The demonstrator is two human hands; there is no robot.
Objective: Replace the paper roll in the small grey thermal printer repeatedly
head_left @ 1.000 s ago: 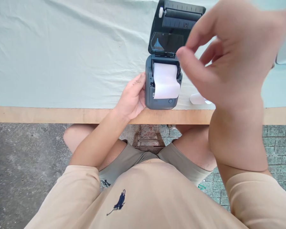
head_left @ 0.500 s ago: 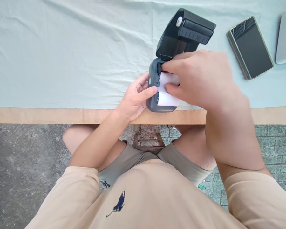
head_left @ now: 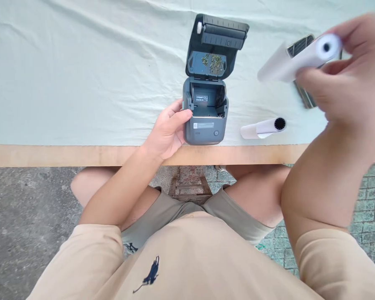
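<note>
I see the cloth-covered table and, near its front edge, a printer with its lid up
The left hand has its fingers clamped on the printer's left side; the right hand pinches a paper roll above the table, and a second roll lies right of the printer

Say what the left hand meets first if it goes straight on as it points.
The boxy dark grey plastic printer, at once: the left hand lies against its side. How far the fingers wrap round it is partly hidden.
</note>
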